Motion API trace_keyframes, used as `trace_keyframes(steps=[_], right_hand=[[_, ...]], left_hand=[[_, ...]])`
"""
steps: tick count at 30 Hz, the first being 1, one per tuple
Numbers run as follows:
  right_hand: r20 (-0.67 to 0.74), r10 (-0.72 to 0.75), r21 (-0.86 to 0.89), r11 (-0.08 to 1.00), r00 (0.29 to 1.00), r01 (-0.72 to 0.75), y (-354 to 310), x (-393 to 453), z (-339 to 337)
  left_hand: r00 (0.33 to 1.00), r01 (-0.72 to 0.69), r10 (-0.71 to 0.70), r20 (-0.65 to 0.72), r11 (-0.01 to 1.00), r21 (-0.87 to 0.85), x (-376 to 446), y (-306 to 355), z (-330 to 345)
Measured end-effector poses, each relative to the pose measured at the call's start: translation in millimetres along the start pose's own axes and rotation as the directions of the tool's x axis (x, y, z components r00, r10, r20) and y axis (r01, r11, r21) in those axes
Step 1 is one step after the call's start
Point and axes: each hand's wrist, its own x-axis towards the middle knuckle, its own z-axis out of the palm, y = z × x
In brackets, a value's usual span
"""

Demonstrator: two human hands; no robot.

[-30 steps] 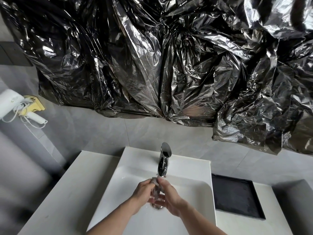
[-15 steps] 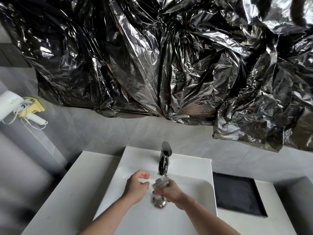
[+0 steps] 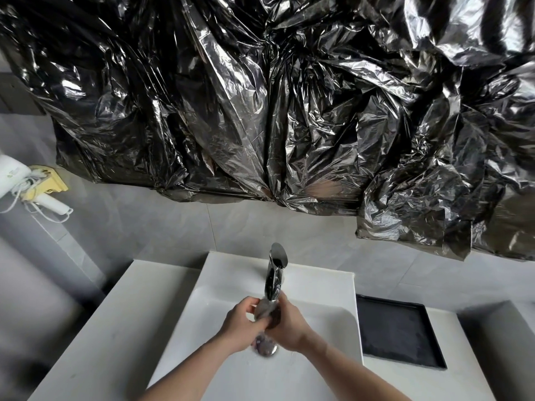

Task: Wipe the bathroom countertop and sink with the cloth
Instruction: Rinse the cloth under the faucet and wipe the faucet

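Forearms come in from the bottom edge and meet over the white sink [image 3: 315,322], just under the spout of the chrome faucet [image 3: 275,273]. The left hand [image 3: 241,327] and the right hand [image 3: 289,328] are pressed together around a small grey cloth [image 3: 265,309], bunched into a wad between them. Both sets of fingers are curled round it: the left thumb and forefinger pinch its near side, the right fingers wrap its far side. The wad stands roughly upright, its long axis running from the spout down toward the round metal drain [image 3: 265,347], which shows just below the hands. Whether water is running cannot be told.

Half a second ago the left hand was off the cloth, held apart to the left with fingers loosely bent, and the right hand alone gripped the wad; now the left has closed in on it, and the hands sit slightly nearer the spout.

Beside the sink lies the white countertop [image 3: 95,342], with a black tray [image 3: 399,334] on the right. On the left wall hangs a white hair dryer [image 3: 14,178]. Crumpled black plastic sheeting [image 3: 260,96] covers the wall above.
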Motion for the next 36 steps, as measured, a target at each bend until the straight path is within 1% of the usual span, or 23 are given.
trace_keyframes(steps=[2,5,7,9,11,13,15,17,19,21,23,25,26,27,29,30,31,33,34,36], right_hand=[[-0.026,-0.007,0.048,0.999,1.000,0.008,6,-3,-1],[-0.029,0.015,0.003,1.000,0.999,-0.015,12,-8,-6],[-0.002,0.042,-0.067,0.997,0.999,-0.042,20,-7,-9],[0.038,0.072,-0.096,0.993,0.997,-0.068,24,-4,-11],[0.070,0.087,-0.100,0.992,0.994,-0.080,20,-4,-11],[0.086,0.098,-0.095,0.991,0.991,-0.090,15,-2,-9],[0.097,0.133,-0.042,0.991,0.986,-0.130,15,1,-5],[0.104,0.159,-0.002,0.987,0.982,-0.159,14,3,-1],[0.102,0.145,-0.020,0.989,0.984,-0.144,12,6,2],[0.097,0.130,-0.035,0.991,0.987,-0.127,6,5,3],[0.081,0.115,-0.072,0.991,0.990,-0.109,1,3,1],[0.063,0.080,-0.115,0.991,0.995,-0.072,2,1,-1],[0.050,0.062,-0.124,0.991,0.997,-0.056,1,0,-2],[0.037,0.052,-0.119,0.992,0.998,-0.047,-1,-1,-3],[-0.006,0.040,-0.109,0.993,0.999,-0.040,-3,-3,-6],[-0.021,0.018,-0.116,0.993,1.000,-0.021,-1,-1,-6],[-0.035,-0.022,-0.134,0.991,0.999,0.017,2,1,-5],[-0.074,-0.095,-0.180,0.980,0.993,0.081,3,3,-4],[-0.094,-0.112,-0.194,0.977,0.989,0.092,3,3,-4],[-0.094,-0.141,-0.185,0.975,0.986,0.122,3,2,-4]], left_hand=[[0.999,0.024,-0.026,-0.044,0.999,-0.042,4,1,1],[0.995,0.055,-0.066,-0.075,0.989,-0.136,8,3,7],[0.993,0.094,-0.110,-0.050,0.962,-0.256,9,7,11],[0.986,0.153,-0.166,-0.008,0.922,-0.357,9,11,15],[0.978,0.195,-0.205,0.022,0.885,-0.422,9,14,16],[0.972,0.231,-0.227,0.063,0.867,-0.442,8,15,13],[0.973,0.231,-0.212,0.093,0.899,-0.372,9,9,9],[0.983,0.185,-0.175,0.063,0.954,-0.234,7,4,5],[0.990,0.136,-0.131,0.056,0.985,-0.108,2,4,1],[0.992,0.082,-0.085,0.088,0.996,0.041,1,6,-3],[0.994,-0.004,-0.025,0.106,0.963,0.270,2,9,-10],[0.996,-0.080,0.052,0.070,0.864,0.496,1,15,-20],[0.995,-0.096,0.097,0.027,0.839,0.535,0,20,-24],[0.988,-0.109,0.149,-0.032,0.839,0.533,-3,28,-27],[0.953,-0.169,0.270,-0.139,0.851,0.497,-6,48,-31],[0.928,-0.218,0.332,-0.168,0.852,0.477,-7,57,-33],[0.905,-0.281,0.394,-0.161,0.838,0.467,-7,67,-34],[0.870,-0.403,0.489,-0.063,0.778,0.482,-6,82,-34],[0.866,-0.430,0.500,-0.001,0.746,0.508,-6,87,-32],[0.874,-0.446,0.476,0.095,0.708,0.547,-7,96,-27]])
